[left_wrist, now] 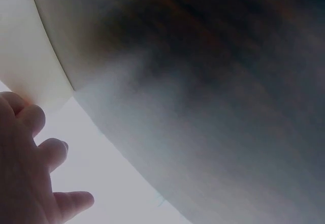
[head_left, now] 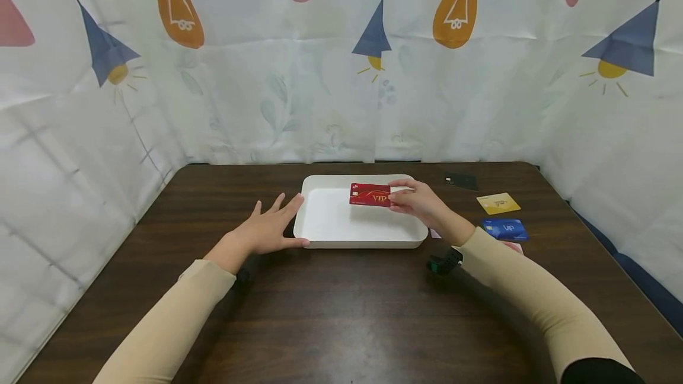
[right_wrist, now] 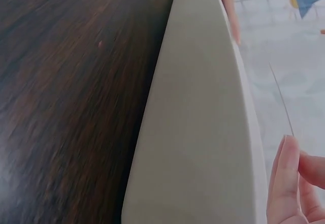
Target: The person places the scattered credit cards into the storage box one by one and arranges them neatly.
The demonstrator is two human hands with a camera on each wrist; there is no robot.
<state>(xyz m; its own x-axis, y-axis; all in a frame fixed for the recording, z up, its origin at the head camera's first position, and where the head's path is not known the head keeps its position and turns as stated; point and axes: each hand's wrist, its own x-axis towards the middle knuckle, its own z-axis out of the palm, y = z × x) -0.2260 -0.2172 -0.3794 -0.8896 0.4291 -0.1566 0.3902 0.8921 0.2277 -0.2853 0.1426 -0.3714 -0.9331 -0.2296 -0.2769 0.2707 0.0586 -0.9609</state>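
A red VIP card [head_left: 368, 194] is pinched by its right end between the thumb and fingers of my right hand [head_left: 418, 201], over the white tray [head_left: 331, 224]. In the right wrist view the card [right_wrist: 282, 99] shows edge-on as a thin line above the tray's rim, with the fingertips [right_wrist: 288, 155] at its lower end. My left hand [head_left: 267, 230] spreads its fingers at the tray's left side, thumb and fingertips right at the rim. The left wrist view shows that hand [left_wrist: 25, 158] beside the pale tray wall [left_wrist: 30, 41].
Right of the tray lie a black card [head_left: 461, 181], a yellow card [head_left: 498, 203] and a blue VIP card [head_left: 505, 229]. A pinkish card [head_left: 513, 246] shows partly behind the right sleeve. Another pale card [head_left: 435, 234] peeks out by the tray's right corner. A printed curtain [head_left: 331, 105] hangs behind the table.
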